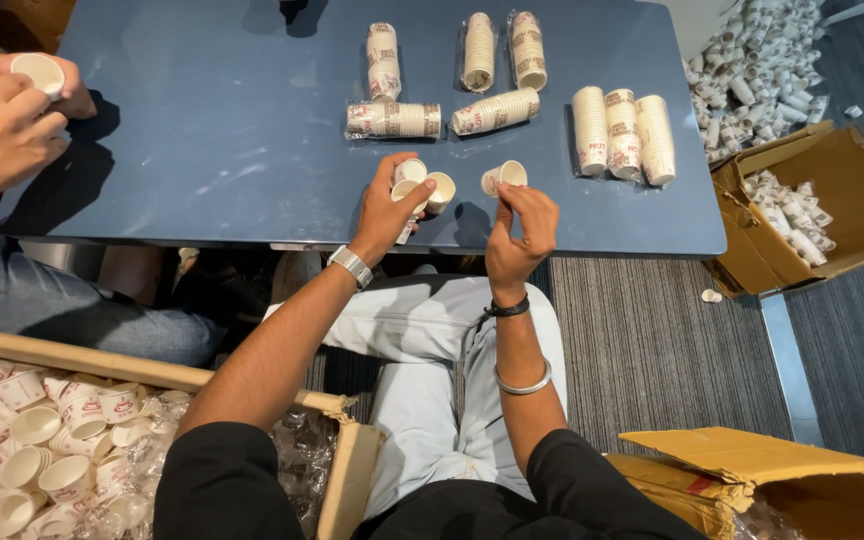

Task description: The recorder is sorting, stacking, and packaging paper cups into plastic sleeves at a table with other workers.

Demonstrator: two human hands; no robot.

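paper cups (424, 185) | L hand (384, 212) grips two | R hand (518, 232) pinches one cup (504, 177)

Wrapped cup stacks, table centre: four clear plastic sleeves (393, 119) of cream paper cups with red and brown print are laid on the blue table (202, 120).
Stacks, table right: three cream stacks (622, 133) are laid side by side.
Open cartons: brown cardboard boxes are seen at right (832, 205), lower left (347, 480) and lower right (752, 470).
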